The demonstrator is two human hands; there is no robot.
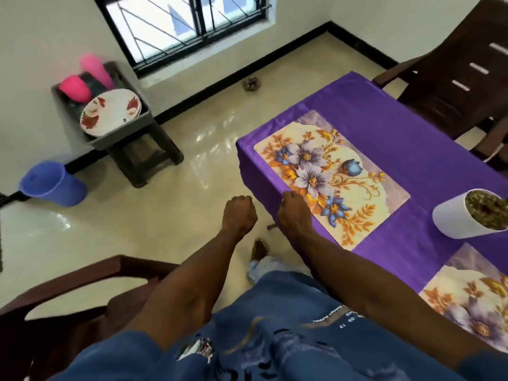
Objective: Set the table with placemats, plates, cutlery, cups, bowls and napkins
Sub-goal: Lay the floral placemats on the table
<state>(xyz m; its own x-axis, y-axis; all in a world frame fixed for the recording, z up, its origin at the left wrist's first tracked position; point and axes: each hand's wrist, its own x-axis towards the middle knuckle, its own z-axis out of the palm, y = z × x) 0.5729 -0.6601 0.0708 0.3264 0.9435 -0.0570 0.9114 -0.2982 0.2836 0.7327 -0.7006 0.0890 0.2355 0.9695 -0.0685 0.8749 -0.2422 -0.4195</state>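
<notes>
**Purple cloth, mats down, crockery next**

Floral placemat lies frame centre, 2nd at lower right. R hand curled at mat's near edge, grip unclear; L hand fisted, empty. Plates, pink cups in tub upper left. Square mat to table edge w/ flat fingers before fetching.

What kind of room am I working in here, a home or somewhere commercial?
Most likely a home dining area. A table under a purple tablecloth carries floral placemats, dark wooden chairs stand around it, and a grey tub of floral plates and pink cups sits on a small stool by a barred window.
</notes>
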